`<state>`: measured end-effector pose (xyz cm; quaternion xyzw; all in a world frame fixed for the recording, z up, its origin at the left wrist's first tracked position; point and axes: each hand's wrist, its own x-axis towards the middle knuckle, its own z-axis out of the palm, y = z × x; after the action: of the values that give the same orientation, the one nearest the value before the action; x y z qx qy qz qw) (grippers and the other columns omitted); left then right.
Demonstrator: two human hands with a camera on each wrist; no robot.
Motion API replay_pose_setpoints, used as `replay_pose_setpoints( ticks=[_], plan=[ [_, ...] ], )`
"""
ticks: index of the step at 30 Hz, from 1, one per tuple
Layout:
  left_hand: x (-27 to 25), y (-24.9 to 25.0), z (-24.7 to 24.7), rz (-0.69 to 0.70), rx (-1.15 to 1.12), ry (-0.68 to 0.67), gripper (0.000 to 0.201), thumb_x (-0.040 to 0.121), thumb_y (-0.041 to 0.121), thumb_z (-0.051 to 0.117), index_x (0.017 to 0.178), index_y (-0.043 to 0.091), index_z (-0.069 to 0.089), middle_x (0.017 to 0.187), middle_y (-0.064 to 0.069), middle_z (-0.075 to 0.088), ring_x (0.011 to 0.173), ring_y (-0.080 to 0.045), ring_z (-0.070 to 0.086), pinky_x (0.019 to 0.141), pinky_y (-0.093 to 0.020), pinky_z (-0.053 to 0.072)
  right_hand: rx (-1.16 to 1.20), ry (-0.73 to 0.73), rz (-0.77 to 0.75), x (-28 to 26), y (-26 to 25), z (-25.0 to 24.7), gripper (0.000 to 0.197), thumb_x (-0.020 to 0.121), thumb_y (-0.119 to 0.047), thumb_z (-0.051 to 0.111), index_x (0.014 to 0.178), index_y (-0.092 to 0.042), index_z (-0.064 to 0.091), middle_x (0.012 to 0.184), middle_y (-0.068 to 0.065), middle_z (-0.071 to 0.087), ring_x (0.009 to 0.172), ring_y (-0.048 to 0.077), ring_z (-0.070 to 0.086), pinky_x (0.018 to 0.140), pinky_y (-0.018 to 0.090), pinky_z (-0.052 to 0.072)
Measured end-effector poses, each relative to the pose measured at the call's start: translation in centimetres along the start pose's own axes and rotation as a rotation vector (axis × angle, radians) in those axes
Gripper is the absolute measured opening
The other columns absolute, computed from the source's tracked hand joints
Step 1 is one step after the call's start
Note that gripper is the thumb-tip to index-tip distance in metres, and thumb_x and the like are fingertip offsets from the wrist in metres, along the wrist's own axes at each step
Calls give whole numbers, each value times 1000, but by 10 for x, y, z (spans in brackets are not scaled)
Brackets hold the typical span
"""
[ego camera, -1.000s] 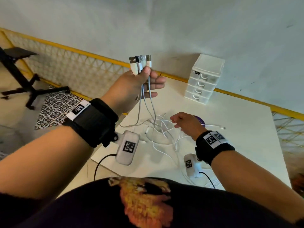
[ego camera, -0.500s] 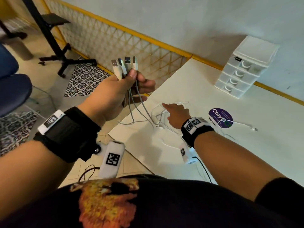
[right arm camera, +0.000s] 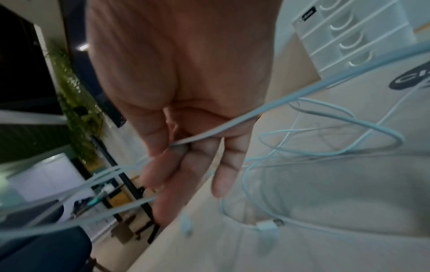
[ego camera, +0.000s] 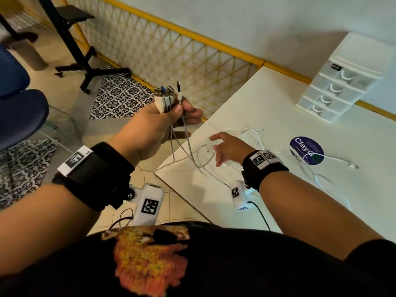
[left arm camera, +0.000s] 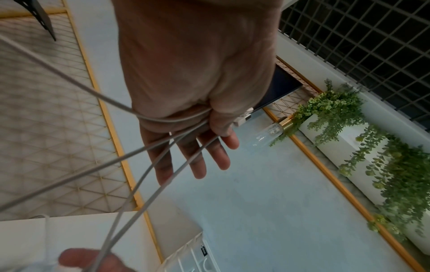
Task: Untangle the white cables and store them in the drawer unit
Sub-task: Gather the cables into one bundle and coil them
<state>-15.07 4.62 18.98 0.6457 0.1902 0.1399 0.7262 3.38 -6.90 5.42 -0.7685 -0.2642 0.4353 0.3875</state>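
My left hand (ego camera: 171,116) is raised off the table's left corner and grips the USB plug ends (ego camera: 167,95) of several white cables. Their cords (left arm camera: 144,176) run down from it to a loose tangle of white cables (ego camera: 255,136) on the white table (ego camera: 278,211). My right hand (ego camera: 227,146) lies low over the tangle near the corner. In the right wrist view it (right arm camera: 186,147) pinches one white cable (right arm camera: 232,125) between thumb and fingers. The white drawer unit (ego camera: 342,80) stands at the far right by the wall, all drawers shut.
A purple round sticker (ego camera: 306,150) lies on the table under a cable, and one small connector end (ego camera: 353,166) trails to its right. Left of the table are tiled floor, a blue chair (ego camera: 19,112) and a black stand (ego camera: 85,67). A yellow-framed lattice (ego camera: 182,61) runs along the wall.
My left hand has carried the plug ends leftward, out past the table's corner. My right hand has slid left along the cables, away from the purple sticker. The head view has swung left.
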Motion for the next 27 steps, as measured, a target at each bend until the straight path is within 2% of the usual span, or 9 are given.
replay_pose_setpoints(
  ticks=[4,9,13,17,18,20,22,24,27],
  plan=[
    [3,2,-16,22,-11,-50,27,104,13,33,90,19,56,98,3,74,109,-20,67,82,-40,55,-540,-120,112,4,10,7,26,90,-12,60,115,-10,64,109,4,67,107,19,61,91,30,44],
    [3,0,-44,42,-78,-60,23,100,19,37,89,20,57,81,4,72,93,-18,71,71,-33,59,-501,119,206,11,23,-15,13,91,-3,48,97,-5,60,75,9,68,58,15,65,60,26,49],
    [7,7,-67,111,-175,-15,25,91,29,43,82,27,66,71,8,65,78,-13,71,64,-30,60,-760,266,332,-3,38,-50,33,83,-16,70,113,-3,65,121,11,58,101,24,63,71,24,47],
    [16,17,-84,178,-198,13,27,92,32,43,81,29,67,68,9,62,75,-11,70,65,-29,61,-640,389,443,-12,56,-77,37,95,-18,55,131,-8,53,133,15,54,112,25,62,71,18,50],
    [18,19,-85,185,-205,11,27,92,32,43,81,29,68,69,9,62,77,-11,70,67,-30,61,-583,403,449,-13,59,-80,38,95,-17,54,133,-11,52,135,16,53,106,27,62,75,23,53],
    [22,20,-82,183,-215,11,27,93,31,43,81,28,67,69,9,62,80,-14,71,68,-31,61,-364,428,403,-16,64,-85,48,94,-9,48,142,-8,40,130,19,57,83,29,61,62,29,53],
    [25,18,-77,176,-213,5,27,97,28,41,84,26,64,68,8,62,81,-16,71,68,-32,61,-287,461,365,-15,64,-88,50,93,-5,45,142,-7,37,126,20,59,78,30,57,54,28,48],
    [28,18,-71,162,-203,-13,26,102,24,35,90,22,58,68,8,62,81,-16,72,68,-32,61,-222,529,300,-13,59,-87,46,92,-4,45,138,-9,43,121,21,62,78,31,59,59,30,51],
    [31,17,-65,147,-192,-50,17,98,26,38,93,19,53,68,8,63,82,-15,72,68,-31,61,-239,658,203,-10,48,-78,39,89,-5,44,125,-16,56,119,16,64,97,32,63,83,34,53]
  ],
)
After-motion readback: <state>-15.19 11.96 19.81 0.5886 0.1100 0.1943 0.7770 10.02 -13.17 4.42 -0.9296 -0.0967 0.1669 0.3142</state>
